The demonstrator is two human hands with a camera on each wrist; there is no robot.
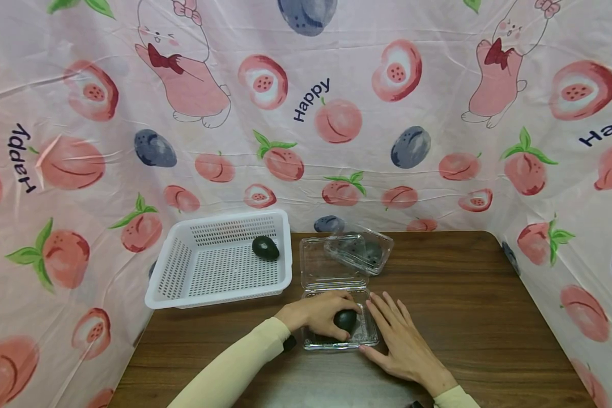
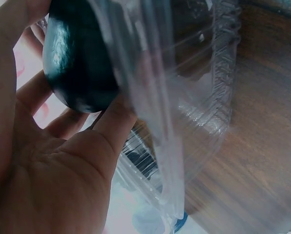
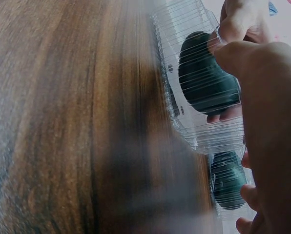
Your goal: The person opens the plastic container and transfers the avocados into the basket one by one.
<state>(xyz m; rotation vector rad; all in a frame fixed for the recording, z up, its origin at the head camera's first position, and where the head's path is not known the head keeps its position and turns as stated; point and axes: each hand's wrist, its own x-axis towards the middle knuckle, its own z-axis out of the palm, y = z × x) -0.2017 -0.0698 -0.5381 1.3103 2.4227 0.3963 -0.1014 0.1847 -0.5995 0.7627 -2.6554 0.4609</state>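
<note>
In the head view my left hand (image 1: 322, 313) grips a dark green avocado (image 1: 345, 321) inside the base of an open clear plastic clamshell box (image 1: 336, 344). The left wrist view shows thumb and fingers curled around the avocado (image 2: 79, 63), right by the box's clear wall (image 2: 170, 161). My right hand (image 1: 404, 343) lies along the box's right side, fingers straight and spread, with fingertips at the rim. Through the ribbed side, the right wrist view shows the avocado (image 3: 201, 73). The box's lid (image 1: 331, 266) is folded back, away from me.
A white perforated basket (image 1: 158, 301) stands at the back left with one avocado (image 1: 266, 248) in it. Behind the open box, a second clear box (image 1: 382, 258) with dark contents overlaps its lid. Patterned cloth (image 1: 306, 158) hangs around the brown wooden table (image 1: 454, 294).
</note>
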